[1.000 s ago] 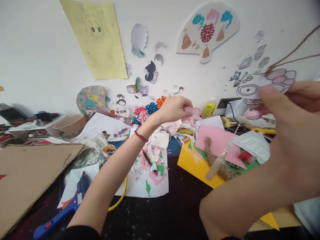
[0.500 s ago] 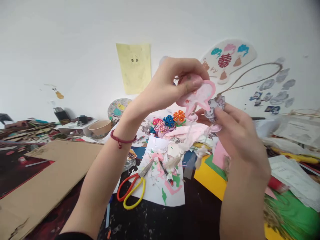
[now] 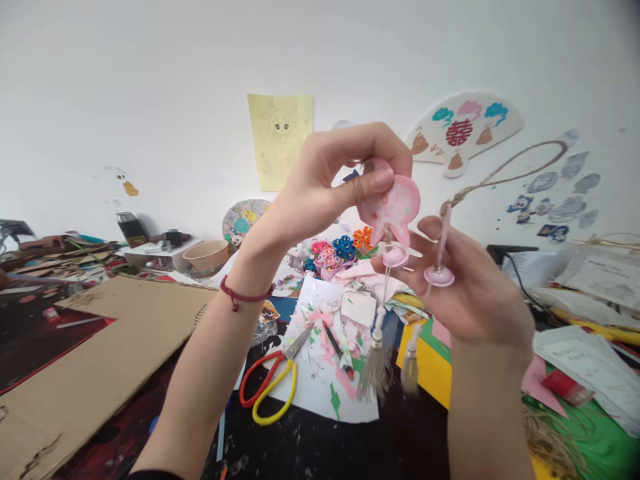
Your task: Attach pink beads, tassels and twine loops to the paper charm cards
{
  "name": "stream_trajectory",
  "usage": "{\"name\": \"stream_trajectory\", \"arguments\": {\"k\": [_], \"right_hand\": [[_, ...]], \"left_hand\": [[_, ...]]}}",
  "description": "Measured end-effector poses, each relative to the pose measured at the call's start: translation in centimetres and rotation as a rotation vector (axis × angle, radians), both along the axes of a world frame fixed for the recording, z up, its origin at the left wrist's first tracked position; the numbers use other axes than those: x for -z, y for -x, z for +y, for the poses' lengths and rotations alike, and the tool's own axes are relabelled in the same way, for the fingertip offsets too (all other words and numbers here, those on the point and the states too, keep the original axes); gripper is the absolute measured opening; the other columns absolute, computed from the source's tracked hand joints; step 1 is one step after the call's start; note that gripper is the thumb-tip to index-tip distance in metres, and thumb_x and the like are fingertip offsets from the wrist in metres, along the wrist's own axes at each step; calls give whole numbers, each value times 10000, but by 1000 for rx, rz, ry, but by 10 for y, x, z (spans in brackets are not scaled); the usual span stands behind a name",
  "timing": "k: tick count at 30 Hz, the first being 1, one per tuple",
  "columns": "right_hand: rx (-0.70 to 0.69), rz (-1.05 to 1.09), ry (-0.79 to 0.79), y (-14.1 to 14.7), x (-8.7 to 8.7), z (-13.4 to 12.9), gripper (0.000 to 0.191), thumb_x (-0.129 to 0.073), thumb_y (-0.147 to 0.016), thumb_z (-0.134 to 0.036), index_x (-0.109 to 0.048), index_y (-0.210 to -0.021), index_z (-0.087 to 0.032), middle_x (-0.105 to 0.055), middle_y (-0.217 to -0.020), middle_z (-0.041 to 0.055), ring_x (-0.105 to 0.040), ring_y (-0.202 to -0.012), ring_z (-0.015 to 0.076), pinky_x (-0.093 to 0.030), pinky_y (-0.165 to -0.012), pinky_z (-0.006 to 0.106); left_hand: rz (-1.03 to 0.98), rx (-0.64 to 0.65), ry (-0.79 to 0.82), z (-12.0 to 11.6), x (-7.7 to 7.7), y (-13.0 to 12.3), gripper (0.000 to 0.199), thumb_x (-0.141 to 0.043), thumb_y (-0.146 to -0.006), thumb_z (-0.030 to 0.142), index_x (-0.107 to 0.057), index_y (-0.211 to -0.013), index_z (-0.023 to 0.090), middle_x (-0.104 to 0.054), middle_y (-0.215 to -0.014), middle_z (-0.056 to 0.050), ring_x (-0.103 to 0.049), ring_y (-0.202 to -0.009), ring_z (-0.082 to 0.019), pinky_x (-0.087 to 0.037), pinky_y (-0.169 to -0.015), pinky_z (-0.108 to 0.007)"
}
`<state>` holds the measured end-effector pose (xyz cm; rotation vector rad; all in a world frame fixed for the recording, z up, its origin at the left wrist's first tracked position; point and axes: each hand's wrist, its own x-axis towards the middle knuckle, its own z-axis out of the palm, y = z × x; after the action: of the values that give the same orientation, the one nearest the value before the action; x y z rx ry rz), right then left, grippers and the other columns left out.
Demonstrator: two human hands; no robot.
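Note:
My left hand (image 3: 345,173) pinches a pink-rimmed ornament (image 3: 403,200) between thumb and fingers. Below the ornament a pink bead cap (image 3: 395,257) hangs with a pale tassel (image 3: 377,363). Beside it, my right hand (image 3: 475,287) supports a second flat ornament (image 3: 443,233), turned edge-on, with its fingers partly hidden. That ornament carries a twine loop (image 3: 525,167) at its top, a pink cap (image 3: 439,275) and a tassel (image 3: 410,367) below. Underneath, scissors (image 3: 280,373) with red and yellow handles lie partly on a white sheet (image 3: 320,400).
Pink and green paper scraps and a pen (image 3: 337,350) lie on the sheet. Cardboard (image 3: 115,340) covers the left of the table. Bead flowers (image 3: 343,247) stand behind. A yellow box (image 3: 425,363) and a twine bundle (image 3: 545,433) are at right.
The ornament in my right hand has turned from face-on to edge-on, and the right fingers have spread somewhat. Both tassels now hang lower in view. The left hand keeps its pinch.

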<state>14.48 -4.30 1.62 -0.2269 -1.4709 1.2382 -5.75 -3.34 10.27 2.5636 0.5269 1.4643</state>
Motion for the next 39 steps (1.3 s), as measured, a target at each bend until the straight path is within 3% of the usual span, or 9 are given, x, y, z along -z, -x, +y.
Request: {"name": "stream_trajectory", "arguments": {"k": [3,7,11,18,27,30,33,35,39], "right_hand": [[32,-14,-22,0,1,-1,215,-501,-1016,-379,-709,-972,-348,-765,-1081,-18,-755,-862,189,-644,-809,381],[-12,-37,-38,1,0,-4,250,-488,-1028,-379,-718,-939,-339,-763,-1075,-5,-758,-867,191,-640,-807,369],[-53,-47,-12,4,0,-8,278,-479,-1041,-353,-739,-955,-308,-761,-1070,22,-761,-902,192,-646,-816,355],[-98,-101,-44,6,2,-12,338,-458,-1042,-325,-774,-926,-293,-751,-1060,43,-769,-974,250,-659,-867,416],[17,-206,-43,-7,5,-9,317,-489,-1013,-354,-679,-769,-283,-716,-767,68,-688,-637,204,-592,-624,341],[46,-206,-40,-9,6,-9,313,-518,-997,-369,-621,-720,-264,-646,-691,45,-627,-543,192,-528,-520,342],[84,-230,11,-8,5,-10,318,-556,-980,-396,-573,-703,-240,-516,-612,0,-580,-483,172,-449,-454,322],[102,-250,31,-8,4,-11,312,-563,-979,-402,-577,-722,-225,-505,-626,-12,-539,-439,138,-408,-439,303],[118,-246,-1,-5,3,-14,280,-560,-991,-397,-612,-781,-219,-555,-680,-12,-486,-460,84,-425,-507,271]], "left_hand": [[-47,18,-59,8,5,7,260,-653,-971,426,-668,-871,186,-689,-908,-66,-667,-895,-189,-572,-836,-342],[-103,-141,-3,18,17,12,275,-662,-960,437,-623,-826,201,-693,-886,-87,-678,-966,-237,-568,-750,-316],[-125,-125,-47,28,30,10,231,-618,-993,368,-616,-825,208,-689,-911,-66,-697,-968,-222,-543,-691,-280],[-102,-329,-19,37,45,6,237,-650,-973,372,-603,-781,242,-643,-884,-42,-689,-1020,-229,-574,-792,-349],[-21,-498,76,34,52,10,347,-677,-942,502,-576,-731,247,-594,-870,-38,-663,-1063,-229,-594,-830,-391],[-50,-371,46,50,60,14,429,-663,-913,605,-575,-691,249,-568,-824,-41,-659,-1039,-234,-593,-827,-392],[-153,-26,-99,67,61,14,568,-649,-843,738,-541,-605,234,-520,-724,-38,-657,-929,-229,-583,-843,-408],[-178,105,-128,73,57,12,639,-607,-776,850,-548,-589,242,-496,-673,-35,-647,-876,-223,-577,-831,-409],[-172,191,-119,70,48,7,783,-527,-593,1011,-468,-480,239,-449,-577,-31,-605,-752,-207,-566,-799,-412]]}}
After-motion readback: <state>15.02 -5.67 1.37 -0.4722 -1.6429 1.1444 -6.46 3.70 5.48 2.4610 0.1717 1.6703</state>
